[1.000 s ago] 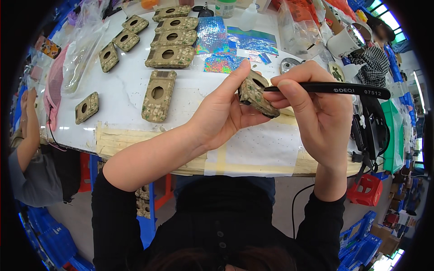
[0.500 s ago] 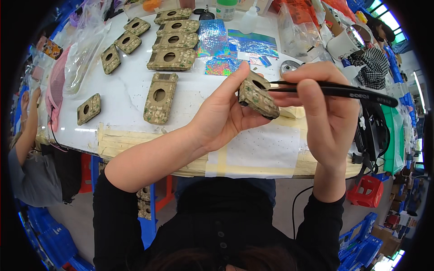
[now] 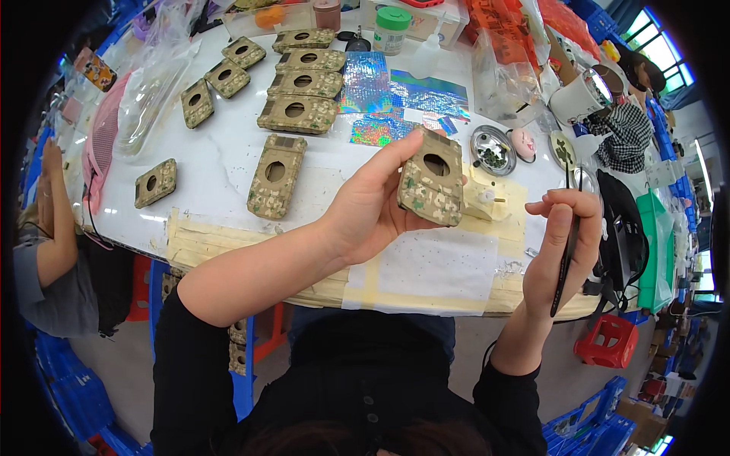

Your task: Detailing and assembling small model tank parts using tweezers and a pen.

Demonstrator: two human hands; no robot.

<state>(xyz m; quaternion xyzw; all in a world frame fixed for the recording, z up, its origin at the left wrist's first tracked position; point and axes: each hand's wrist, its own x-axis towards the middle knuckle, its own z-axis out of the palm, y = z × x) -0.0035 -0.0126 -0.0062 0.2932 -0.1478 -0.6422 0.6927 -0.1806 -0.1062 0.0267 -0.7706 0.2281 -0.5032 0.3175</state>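
Note:
My left hand (image 3: 374,196) grips a camouflage-painted toy tank hull (image 3: 427,191) by its side, the face with the round hole turned up. To the right, apart from the hull, my right hand (image 3: 561,243) holds black tweezers (image 3: 569,251), their two tips apart and pointing away from me with nothing visible between them. Beyond that hand lie a round metal dish (image 3: 492,144) with small dark green parts and a second shallow dish (image 3: 562,150) with similar bits. A matching hull (image 3: 276,176) rests on the table left of my left hand.
Several more hulls (image 3: 298,112) stand in a row at the back, with others (image 3: 198,105) farther left. Shiny holographic sheets (image 3: 430,95) lie behind my left hand. A white squeeze bottle (image 3: 426,55) and a green-lidded jar (image 3: 391,30) stand behind. Another person's arm (image 3: 52,182) shows at far left.
The tweezers have left the hull, and my right hand has moved right and turned so their tips point away from me. My left hand has tilted the hull flatter, hole up.

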